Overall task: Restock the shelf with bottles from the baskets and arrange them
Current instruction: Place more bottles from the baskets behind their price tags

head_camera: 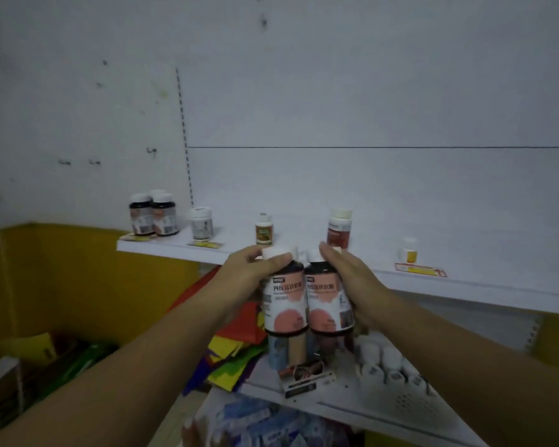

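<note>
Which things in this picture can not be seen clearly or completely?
Head view:
- Small print on the two held bottles: blurred.
- Their right side: covered by the right hand; the left hand hides part of one cap.
- Items on the lower shelf: behind the bottles, dim.
- Baskets: none recognisable.

Dim room; scuffed white wall far left, yellow lower band, white back panel right.

Both forearms are bare to the frame edge; left hand and right hand wear nothing
</note>
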Demonstrator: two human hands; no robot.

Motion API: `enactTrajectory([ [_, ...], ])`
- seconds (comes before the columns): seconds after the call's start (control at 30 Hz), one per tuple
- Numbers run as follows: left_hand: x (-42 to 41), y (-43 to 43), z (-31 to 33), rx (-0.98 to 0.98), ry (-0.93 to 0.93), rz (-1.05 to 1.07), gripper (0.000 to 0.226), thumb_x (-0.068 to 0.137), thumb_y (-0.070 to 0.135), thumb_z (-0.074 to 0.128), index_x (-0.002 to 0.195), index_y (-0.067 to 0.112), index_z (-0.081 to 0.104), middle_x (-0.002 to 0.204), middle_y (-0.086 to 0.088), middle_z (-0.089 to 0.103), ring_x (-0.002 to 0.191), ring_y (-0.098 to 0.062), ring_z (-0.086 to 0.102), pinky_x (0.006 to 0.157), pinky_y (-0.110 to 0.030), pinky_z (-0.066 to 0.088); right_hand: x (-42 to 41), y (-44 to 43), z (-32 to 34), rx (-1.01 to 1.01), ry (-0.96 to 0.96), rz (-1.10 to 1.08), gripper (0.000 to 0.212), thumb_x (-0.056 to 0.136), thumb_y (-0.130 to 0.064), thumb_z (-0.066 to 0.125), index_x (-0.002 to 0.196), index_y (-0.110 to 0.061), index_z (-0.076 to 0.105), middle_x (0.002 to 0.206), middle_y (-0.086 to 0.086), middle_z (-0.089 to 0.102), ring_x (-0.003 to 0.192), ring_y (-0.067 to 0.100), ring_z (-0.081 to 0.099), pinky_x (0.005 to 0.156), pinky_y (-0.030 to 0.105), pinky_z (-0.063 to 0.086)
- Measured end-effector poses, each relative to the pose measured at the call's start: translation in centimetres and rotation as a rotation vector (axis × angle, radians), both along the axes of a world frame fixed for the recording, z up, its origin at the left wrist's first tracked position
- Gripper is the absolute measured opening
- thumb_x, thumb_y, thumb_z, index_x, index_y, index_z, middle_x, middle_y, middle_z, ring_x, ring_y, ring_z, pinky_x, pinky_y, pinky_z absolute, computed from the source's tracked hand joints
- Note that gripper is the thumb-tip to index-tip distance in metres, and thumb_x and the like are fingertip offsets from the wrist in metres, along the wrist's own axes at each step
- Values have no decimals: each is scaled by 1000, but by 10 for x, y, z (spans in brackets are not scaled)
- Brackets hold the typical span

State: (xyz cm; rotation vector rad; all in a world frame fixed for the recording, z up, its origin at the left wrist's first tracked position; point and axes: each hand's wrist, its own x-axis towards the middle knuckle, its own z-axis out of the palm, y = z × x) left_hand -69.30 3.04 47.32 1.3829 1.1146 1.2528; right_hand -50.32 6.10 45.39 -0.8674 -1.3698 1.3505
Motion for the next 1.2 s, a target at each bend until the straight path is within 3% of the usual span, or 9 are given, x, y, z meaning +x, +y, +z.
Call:
enactTrajectory([
  [0.1, -40, -1, 9, -6, 22, 31, 16, 79, 20, 71, 95, 19, 69, 88, -3, 77, 80, -20, 72, 65, -32, 56, -40, 7, 8, 88, -80, 37, 75, 49, -63, 75, 107, -18, 62, 101, 9, 73, 91, 26, 70, 79, 45, 57],
  [0.2, -75, 4, 18, -17, 75, 43, 24, 80, 18, 70, 103, 17, 68, 97, -7, 75, 91, -24, 71, 78, -39, 57, -72, 17, 21, 175, -137, 29, 61, 54, -60, 69, 99, -20, 64, 89, 3, 75, 79, 19, 72, 61, 31, 56],
  [0.37, -141, 41, 41, 7, 153, 123, 25, 81, 17, 68, 106, 16, 68, 101, -5, 74, 94, -20, 70, 82, -40, 57, -136, 64, 57, 306, -246, 108, 56, 57, -64, 62, 95, -23, 68, 85, -5, 75, 77, 10, 71, 58, 21, 53],
  [0.57, -225, 85, 88, 49, 309, 220, 25, 75, 24, 73, 100, 26, 70, 103, 3, 73, 95, -16, 68, 73, -29, 55, -209, 128, 101, 379, -335, 207, 31, 76, -44, 67, 95, -19, 70, 89, -2, 74, 84, 11, 69, 70, 27, 54],
  [0.73, -283, 126, 116, 60, 425, 279, 19, 78, 25, 68, 95, 18, 71, 90, 2, 74, 92, -14, 67, 66, -25, 54, -253, 173, 127, 399, -316, 260, 27, 77, -36, 69, 97, -18, 70, 92, -2, 73, 80, 5, 69, 61, 18, 54],
  [0.8, -300, 148, 129, 87, 458, 295, 17, 80, 23, 65, 91, 11, 70, 81, 4, 74, 90, -14, 66, 64, -25, 54, -265, 191, 135, 408, -271, 217, 27, 77, -35, 70, 98, -17, 69, 95, -1, 72, 81, 6, 69, 65, 20, 56],
  [0.87, -318, 173, 143, 134, 446, 340, 21, 82, 23, 63, 91, 6, 68, 84, 0, 73, 91, -17, 66, 66, -27, 55, -276, 210, 143, 415, -228, 147, 28, 77, -35, 69, 99, -18, 69, 99, 1, 71, 90, 12, 66, 78, 29, 55],
  [1.0, -363, 231, 175, 272, 346, 468, 16, 80, 23, 66, 91, 12, 65, 96, -6, 68, 93, -18, 63, 68, -30, 54, -300, 253, 149, 404, -141, 6, 29, 80, -34, 68, 104, -19, 68, 105, -1, 70, 101, 16, 63, 88, 37, 51],
  [1.2, -425, 327, 185, 340, 219, 439, 21, 75, 17, 69, 93, 19, 60, 96, 1, 60, 91, -14, 57, 67, -28, 49, -351, 320, 145, 338, -285, -144, 30, 78, -33, 71, 103, -16, 67, 106, 2, 68, 102, 20, 61, 96, 44, 47],
])
